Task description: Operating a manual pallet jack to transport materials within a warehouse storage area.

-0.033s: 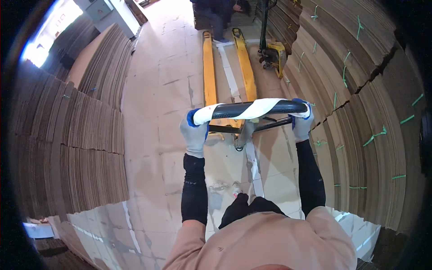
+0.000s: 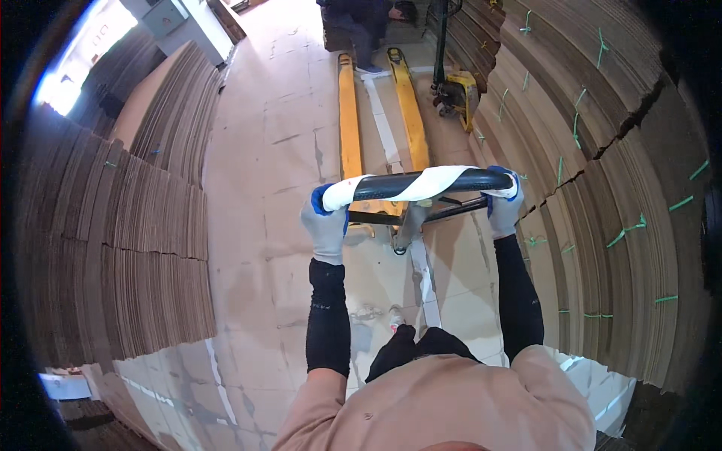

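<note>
Hardly anything has changed: the left hand (image 2: 326,227) and right hand (image 2: 503,209) keep their fingers (image 2: 320,201) wrapped around the handle (image 2: 391,183), so the yellow pallet truck (image 2: 350,124) remains held, forks (image 2: 410,113) pointing far between cardboard stacks (image 2: 159,214).

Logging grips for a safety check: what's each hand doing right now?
Left hand: closed on the handle, at its left end.
Right hand: closed on the handle's right end.

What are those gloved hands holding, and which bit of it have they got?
The left hand and right hand grip the white-wrapped black handle of a yellow pallet truck, one at each end.
</note>
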Demonstrator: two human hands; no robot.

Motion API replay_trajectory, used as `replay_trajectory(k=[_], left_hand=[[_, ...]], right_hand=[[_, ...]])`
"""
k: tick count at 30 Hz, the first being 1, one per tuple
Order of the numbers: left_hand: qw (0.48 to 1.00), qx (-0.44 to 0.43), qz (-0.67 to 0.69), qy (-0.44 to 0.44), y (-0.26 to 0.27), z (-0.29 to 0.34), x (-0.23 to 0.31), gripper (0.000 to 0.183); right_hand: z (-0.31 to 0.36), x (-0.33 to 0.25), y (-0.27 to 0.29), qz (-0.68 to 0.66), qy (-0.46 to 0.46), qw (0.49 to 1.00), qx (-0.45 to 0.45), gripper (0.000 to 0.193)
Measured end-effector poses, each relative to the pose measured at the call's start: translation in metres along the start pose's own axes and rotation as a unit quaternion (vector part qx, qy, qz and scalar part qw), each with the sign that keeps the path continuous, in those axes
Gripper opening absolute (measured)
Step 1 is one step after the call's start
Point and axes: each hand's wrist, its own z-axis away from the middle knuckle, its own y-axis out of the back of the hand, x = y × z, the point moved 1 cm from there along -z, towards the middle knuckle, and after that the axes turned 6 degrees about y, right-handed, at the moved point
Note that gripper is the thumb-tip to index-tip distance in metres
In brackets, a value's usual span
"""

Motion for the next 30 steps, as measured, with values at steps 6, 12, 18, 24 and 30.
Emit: replay_trajectory(k=[6, 12, 18, 24, 30], left_hand=[[0.995, 0.085, 0.06, -0.006, -0.034, -0.025, -0.022, 0.016], [0.985, 0.085, 0.148, 0.028, -0.047, -0.031, -0.02, 0.012], [0.988, 0.079, 0.131, -0.005, -0.054, -0.053, -0.035, 0.028], [0.997, 0.038, 0.055, 0.038, -0.062, -0.065, -0.037, 0.026], [0.964, 0.085, 0.24, 0.078, -0.09, -0.081, -0.032, 0.015]], right_hand=[[-0.025, 0.026, -0.01, 0.034, 0.018, 0.999, 0.011, 0.019], [-0.032, 0.024, -0.015, 0.116, 0.074, 0.991, 0.0, 0.015], [-0.051, 0.039, -0.035, 0.096, 0.045, 0.993, 0.044, 0.015], [-0.07, 0.062, -0.04, 0.081, 0.065, 0.994, 0.031, 0.014], [-0.095, 0.089, -0.046, 0.049, 0.05, 0.995, 0.066, 0.013]])
